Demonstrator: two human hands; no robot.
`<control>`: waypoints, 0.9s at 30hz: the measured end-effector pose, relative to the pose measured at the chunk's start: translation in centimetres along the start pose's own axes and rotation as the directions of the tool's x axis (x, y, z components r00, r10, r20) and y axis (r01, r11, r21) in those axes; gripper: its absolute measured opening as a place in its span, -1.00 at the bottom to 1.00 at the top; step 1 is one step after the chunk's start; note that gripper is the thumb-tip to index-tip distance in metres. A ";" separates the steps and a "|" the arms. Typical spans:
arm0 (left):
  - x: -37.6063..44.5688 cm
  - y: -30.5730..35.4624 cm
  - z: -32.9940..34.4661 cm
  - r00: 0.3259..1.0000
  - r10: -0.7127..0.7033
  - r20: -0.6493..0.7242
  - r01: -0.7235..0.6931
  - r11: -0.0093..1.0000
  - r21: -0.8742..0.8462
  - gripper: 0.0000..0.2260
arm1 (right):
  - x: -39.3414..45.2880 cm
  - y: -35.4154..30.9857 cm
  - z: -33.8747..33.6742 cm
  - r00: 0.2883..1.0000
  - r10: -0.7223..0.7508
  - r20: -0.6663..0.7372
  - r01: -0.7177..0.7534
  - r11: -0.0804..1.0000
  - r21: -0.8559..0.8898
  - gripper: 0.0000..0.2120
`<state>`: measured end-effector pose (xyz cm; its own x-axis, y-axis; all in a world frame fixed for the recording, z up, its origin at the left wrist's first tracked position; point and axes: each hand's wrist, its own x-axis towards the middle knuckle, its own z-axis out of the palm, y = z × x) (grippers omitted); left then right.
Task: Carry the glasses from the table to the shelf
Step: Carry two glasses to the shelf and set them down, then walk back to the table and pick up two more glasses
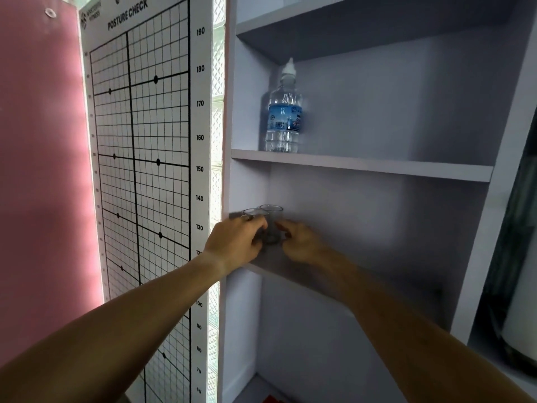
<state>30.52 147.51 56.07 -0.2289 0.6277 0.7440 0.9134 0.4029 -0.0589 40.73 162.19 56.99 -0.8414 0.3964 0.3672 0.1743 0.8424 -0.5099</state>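
Two small clear glasses stand side by side at the left end of a white shelf board (334, 289). My left hand (235, 242) is wrapped around the left glass (252, 213), of which only the rim shows above my fingers. The right glass (271, 225) stands upright between both hands. My right hand (302, 242) is beside it with its fingertips at the glass wall; whether they grip it is unclear. The table is out of view.
A clear water bottle (283, 112) with a blue label stands on the shelf above, far left. A posture-check grid chart (139, 158) hangs on the wall left of the shelf unit, beside a pink wall. A dark object sits at the right edge.
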 end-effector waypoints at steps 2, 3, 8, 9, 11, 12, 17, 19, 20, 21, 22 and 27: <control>-0.2 0.1 -0.2 1.000 0.003 0.019 -0.004 1.000 0.010 -0.78 | 0.1 -0.5 -0.3 1.000 0.003 0.029 -0.002 1.000 -0.012 -0.53; -0.2 0.1 -0.4 1.000 0.009 0.028 -0.009 1.000 0.016 -0.77 | 0.1 -0.6 -0.4 0.999 0.008 0.034 -0.007 1.000 -0.016 -0.51; -0.5 0.3 -1.1 0.995 -0.008 0.097 0.005 1.000 0.022 -0.71 | -0.3 -0.3 -0.7 0.998 0.049 0.042 -0.047 0.998 -0.047 -0.44; -0.6 0.4 -1.2 0.994 -0.006 0.113 0.003 1.000 0.026 -0.69 | -0.4 -0.3 -0.7 0.999 0.047 0.023 -0.046 0.998 -0.035 -0.46; -0.7 0.5 -1.6 0.991 0.000 0.135 -0.005 1.000 0.031 -0.68 | -0.7 -0.5 -0.4 0.998 0.045 -0.034 -0.045 0.999 -0.005 -0.52; -0.9 0.4 -1.9 0.989 -0.008 0.147 0.003 1.000 0.031 -0.68 | -1.0 -0.5 -0.2 0.997 0.043 -0.068 -0.041 0.999 0.024 -0.58; -2.7 -2.2 -3.2 0.966 -0.140 0.215 0.140 0.990 0.017 -0.73 | -2.2 -2.6 0.5 0.935 -0.034 -0.354 0.067 0.994 0.081 -0.89; -4.2 -4.0 -4.0 0.953 -0.210 0.220 0.205 0.978 0.044 -0.77 | -2.6 -4.4 1.1 0.906 -0.127 -0.405 0.167 0.984 0.067 -0.82; -5.2 -4.9 -4.4 0.940 -0.249 0.233 0.240 0.969 0.065 -0.78 | -2.9 -5.4 1.7 0.902 -0.169 -0.396 0.215 0.974 0.074 -0.82; -6.3 -5.7 -4.9 0.925 -0.283 0.253 0.271 0.959 0.084 -0.79 | -3.0 -6.4 2.4 0.904 -0.210 -0.371 0.259 0.962 0.086 -0.83; -7.5 -6.6 -5.4 0.907 -0.319 0.274 0.302 0.948 0.101 -0.79 | -3.2 -7.3 3.4 0.912 -0.245 -0.328 0.292 0.951 0.101 -0.85; -15.0 -10.2 -8.7 0.739 -0.545 0.397 0.476 0.839 0.265 -0.78 | -4.1 -10.2 10.2 0.942 -0.331 -0.047 0.335 0.930 0.154 -0.87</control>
<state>27.59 128.20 51.35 -0.8001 0.5087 0.3179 0.5679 0.8131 0.1281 37.21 148.25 52.72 -0.8269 0.1114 0.5512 -0.1981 0.8596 -0.4709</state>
